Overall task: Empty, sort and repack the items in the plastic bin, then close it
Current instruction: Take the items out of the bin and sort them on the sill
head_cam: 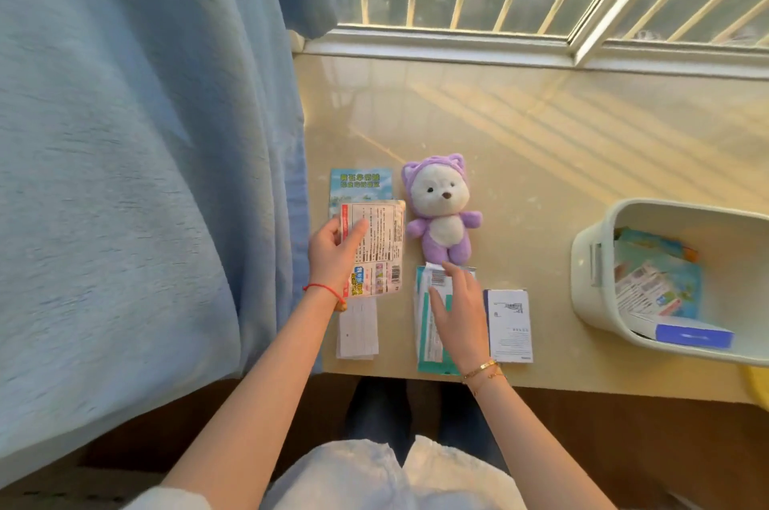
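Observation:
My left hand (335,253) grips a white printed packet (380,247) by its left edge, above a blue-green leaflet (361,179) and a white paper slip (358,328). My right hand (457,310) lies with straight fingers on a teal-and-white packet (426,337) near the sill's front edge. A purple-and-white plush toy (441,210) lies just beyond it. To the right lies a white box (511,326). The pale plastic bin (591,260) stands at the right with packets (657,280) and a blue-edged box (693,335) inside.
A blue curtain (137,176) hangs along the left and reaches the sill's edge. The window frame (457,43) with bars runs along the back. The beige sill (541,143) lies sunlit between plush and bin. Something yellow (759,384) shows at the far right.

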Demonstrator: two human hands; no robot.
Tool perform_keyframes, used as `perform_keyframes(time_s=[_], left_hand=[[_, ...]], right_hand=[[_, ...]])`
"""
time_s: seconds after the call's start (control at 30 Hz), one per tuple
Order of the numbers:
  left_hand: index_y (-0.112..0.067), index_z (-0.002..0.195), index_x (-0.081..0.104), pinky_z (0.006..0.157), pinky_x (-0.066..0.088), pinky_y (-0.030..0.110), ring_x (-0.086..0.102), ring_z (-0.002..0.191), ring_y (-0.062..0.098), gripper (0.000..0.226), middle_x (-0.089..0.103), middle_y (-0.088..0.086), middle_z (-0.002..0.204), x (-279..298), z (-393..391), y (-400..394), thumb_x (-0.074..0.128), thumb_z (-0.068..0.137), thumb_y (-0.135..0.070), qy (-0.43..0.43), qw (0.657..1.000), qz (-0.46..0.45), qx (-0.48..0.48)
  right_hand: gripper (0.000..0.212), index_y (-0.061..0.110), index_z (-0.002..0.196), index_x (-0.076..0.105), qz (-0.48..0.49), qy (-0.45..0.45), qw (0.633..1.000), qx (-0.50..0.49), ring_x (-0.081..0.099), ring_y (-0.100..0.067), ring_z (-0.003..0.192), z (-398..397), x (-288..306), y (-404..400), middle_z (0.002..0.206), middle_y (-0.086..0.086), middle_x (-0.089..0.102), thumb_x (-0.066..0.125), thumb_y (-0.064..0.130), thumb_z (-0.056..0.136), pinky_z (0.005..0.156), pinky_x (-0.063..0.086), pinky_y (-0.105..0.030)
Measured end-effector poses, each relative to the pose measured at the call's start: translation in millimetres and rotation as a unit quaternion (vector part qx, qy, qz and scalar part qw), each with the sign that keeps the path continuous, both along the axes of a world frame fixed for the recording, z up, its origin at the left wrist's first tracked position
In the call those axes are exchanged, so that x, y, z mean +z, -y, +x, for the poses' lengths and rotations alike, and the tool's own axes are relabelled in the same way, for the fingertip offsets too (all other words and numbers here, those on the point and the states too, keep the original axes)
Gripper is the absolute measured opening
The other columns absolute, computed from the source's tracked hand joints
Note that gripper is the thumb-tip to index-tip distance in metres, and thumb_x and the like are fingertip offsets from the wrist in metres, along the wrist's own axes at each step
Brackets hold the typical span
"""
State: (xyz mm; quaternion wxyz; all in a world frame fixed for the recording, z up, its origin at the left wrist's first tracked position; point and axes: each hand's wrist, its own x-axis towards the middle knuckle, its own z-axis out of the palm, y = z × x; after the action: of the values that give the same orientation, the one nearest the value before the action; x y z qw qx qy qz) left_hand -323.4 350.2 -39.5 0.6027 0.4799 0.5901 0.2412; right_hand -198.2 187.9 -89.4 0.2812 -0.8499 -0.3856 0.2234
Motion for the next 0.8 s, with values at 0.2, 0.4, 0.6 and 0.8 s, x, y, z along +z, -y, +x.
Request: perform_keyframes(time_s=[0.2,0.4,0.6,0.8], left_hand=[[-0.016,0.098,0.066,0.069,0.060,0.040,0.072,0.080,0.017,0.019,0.073,0.004,0.088,-2.9,116.6,20.0,0.065,0.087,-0.031,0.014,0.997,-0.025,-0.065],[-0.019,0.092,0.063,0.077,0.059,0.043,0.070,0.089,0.025,0.010,0.072,0.010,0.097,-40.8,226.7,47.9,0.063,0.089,-0.029,0.014,0.991,-0.094,-0.098],[-0.016,0.093,0.058,0.066,0.058,0.036,0.069,0.084,0.025,0.008,0.070,0.013,0.098,-99.0,291.9,67.6,0.058,0.093,-0.024,-0.032,0.987,-0.139,-0.077],[-0.008,0.109,0.059,0.077,0.056,0.039,0.065,0.092,0.027,0.019,0.067,0.014,0.105,-135.4,323.6,71.0,0.057,0.094,-0.019,-0.070,0.987,-0.138,-0.054]], right_hand=[[0.042,0.015,0.132,0.049,0.002,0.066,0.997,-0.044,0.047,-0.013,0.122,99.4,27.2,51.5,0.129,0.000,0.054,0.060,0.022,0.092,0.103,0.034,-0.023],[0.039,0.010,0.128,0.053,-0.018,0.124,0.991,-0.048,0.049,-0.018,0.119,208.3,30.3,91.8,0.122,-0.005,0.057,0.061,0.017,0.091,0.106,0.033,-0.023],[0.037,0.012,0.128,0.053,-0.032,0.106,0.993,-0.050,0.046,-0.016,0.119,288.0,10.0,129.5,0.123,-0.003,0.056,0.059,0.018,0.092,0.107,0.035,-0.028],[0.039,0.013,0.130,0.052,-0.054,0.089,0.993,-0.063,0.046,-0.016,0.119,346.5,-15.8,161.7,0.124,-0.001,0.054,0.059,0.020,0.092,0.104,0.038,-0.026]])
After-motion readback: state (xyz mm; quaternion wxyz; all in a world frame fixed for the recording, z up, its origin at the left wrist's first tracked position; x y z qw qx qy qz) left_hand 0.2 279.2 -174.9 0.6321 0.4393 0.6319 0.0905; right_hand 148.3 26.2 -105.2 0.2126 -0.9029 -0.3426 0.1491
